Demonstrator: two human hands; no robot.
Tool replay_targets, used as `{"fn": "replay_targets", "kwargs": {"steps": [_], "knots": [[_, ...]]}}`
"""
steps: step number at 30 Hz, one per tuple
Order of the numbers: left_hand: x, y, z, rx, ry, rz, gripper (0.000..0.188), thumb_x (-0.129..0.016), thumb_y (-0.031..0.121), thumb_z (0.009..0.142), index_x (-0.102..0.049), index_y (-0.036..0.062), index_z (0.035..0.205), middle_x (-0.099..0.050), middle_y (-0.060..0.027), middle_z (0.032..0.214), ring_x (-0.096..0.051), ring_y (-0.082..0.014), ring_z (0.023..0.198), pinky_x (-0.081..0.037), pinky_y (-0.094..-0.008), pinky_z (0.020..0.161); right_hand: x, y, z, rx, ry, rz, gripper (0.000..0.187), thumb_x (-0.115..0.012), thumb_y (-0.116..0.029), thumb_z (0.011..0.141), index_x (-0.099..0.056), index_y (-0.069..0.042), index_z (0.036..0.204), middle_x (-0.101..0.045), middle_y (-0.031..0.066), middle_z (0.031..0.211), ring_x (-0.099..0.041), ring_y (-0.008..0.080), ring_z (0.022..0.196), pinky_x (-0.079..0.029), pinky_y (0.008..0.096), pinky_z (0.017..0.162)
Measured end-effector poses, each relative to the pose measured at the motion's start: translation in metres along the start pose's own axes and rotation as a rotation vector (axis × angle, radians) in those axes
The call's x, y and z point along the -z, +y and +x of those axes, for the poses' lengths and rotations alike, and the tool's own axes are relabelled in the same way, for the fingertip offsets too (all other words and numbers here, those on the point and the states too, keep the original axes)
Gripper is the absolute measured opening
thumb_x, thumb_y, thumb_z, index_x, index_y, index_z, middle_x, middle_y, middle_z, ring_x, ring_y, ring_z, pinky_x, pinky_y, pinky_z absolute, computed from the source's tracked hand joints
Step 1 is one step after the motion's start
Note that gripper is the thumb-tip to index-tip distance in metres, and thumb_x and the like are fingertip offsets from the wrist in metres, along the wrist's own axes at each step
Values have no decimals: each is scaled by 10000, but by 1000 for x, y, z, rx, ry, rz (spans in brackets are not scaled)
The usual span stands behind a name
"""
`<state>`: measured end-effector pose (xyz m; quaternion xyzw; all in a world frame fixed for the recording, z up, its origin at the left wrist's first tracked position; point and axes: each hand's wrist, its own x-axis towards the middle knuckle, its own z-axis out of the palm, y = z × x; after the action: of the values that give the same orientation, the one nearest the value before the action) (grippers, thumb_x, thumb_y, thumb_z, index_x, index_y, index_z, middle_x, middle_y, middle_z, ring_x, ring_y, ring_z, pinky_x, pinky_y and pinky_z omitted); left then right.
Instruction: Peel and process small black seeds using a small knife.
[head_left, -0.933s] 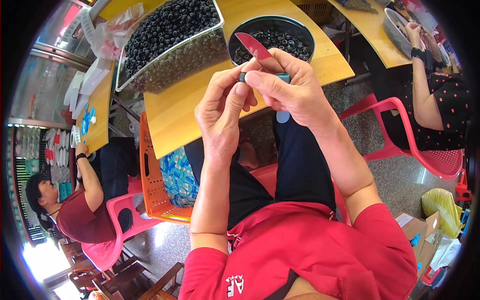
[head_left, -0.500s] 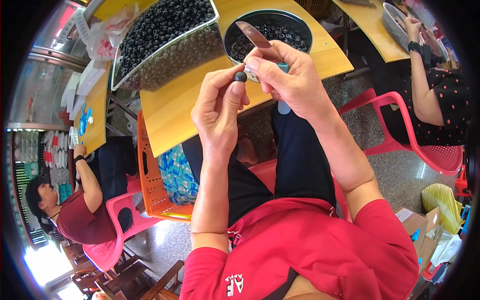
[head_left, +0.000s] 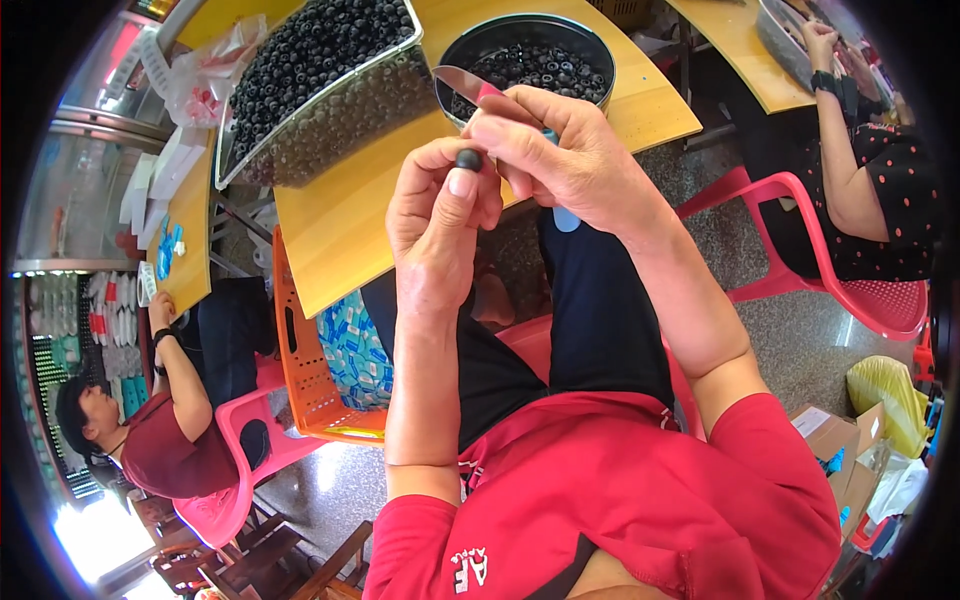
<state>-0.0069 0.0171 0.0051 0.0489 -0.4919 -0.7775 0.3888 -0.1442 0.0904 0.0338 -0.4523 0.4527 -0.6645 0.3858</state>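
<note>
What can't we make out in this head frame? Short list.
- Knife: handle mostly hidden inside the right hand; only the blade and a blue end show.
- Small dark fruit: its underside is covered by the left hand fingertips.
- Round bowl: near side blocked by the right hand.
- Metal tray: cut off by the top edge.

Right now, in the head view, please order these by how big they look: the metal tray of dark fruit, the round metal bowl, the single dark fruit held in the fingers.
1. metal tray, though partly cut off by the picture's edge.
2. round metal bowl.
3. single dark fruit, by far the smallest.
</note>
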Motion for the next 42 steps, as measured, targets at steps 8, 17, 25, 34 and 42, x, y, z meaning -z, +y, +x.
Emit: {"fn": "replay_targets", "kwargs": {"steps": [8, 17, 25, 34, 42], "knots": [[5, 8, 2, 3, 118, 118, 168, -603, 122, 949, -598, 17, 1080, -601, -20, 881, -502, -63, 684, -374, -186, 587, 5, -9, -7, 109, -187, -237, 409, -438, -270, 1032, -495, -56, 1376, -525, -27, 585, -435, 11, 491, -325, 171, 451], [9, 10, 0, -19, 71, 119, 141, -587, 104, 954, -600, 15, 1062, -574, 2, 900, -447, -64, 695, -352, -196, 595, 0, -9, -7, 79, -196, -225, 356, -483, -222, 1017, -556, -54, 1322, -500, -31, 584, -461, 14, 514, -351, 175, 471], [18, 6, 2, -5, 14, 127, 156, -587, 108, 954, -596, 16, 1080, -579, -8, 891, -468, -72, 701, -363, -198, 602, 3, -5, -7, 27, -168, -185, 367, -457, -249, 1027, -553, -60, 1327, -484, -36, 549, -419, 7, 477, -315, 177, 435], [19, 2, 8, 3, 49, 105, 166, -592, 116, 952, -599, 14, 1082, -585, 0, 883, -477, -74, 698, -368, -198, 606, 2, -1, -4, 43, -124, -249, 372, -455, -253, 1030, -553, -47, 1322, -486, -34, 547, -414, 9, 467, -310, 177, 428], [8, 4, 30, 35, -28, 392, 190, -635, 80, 917, -651, -1, 1088, -568, 22, 883, -488, -50, 712, -386, -190, 612, 14, -6, -1, 50, 41, -112, 360, -457, -274, 1030, -595, -28, 1252, -472, -47, 578, -374, 2, 462, -272, 166, 419]]}}
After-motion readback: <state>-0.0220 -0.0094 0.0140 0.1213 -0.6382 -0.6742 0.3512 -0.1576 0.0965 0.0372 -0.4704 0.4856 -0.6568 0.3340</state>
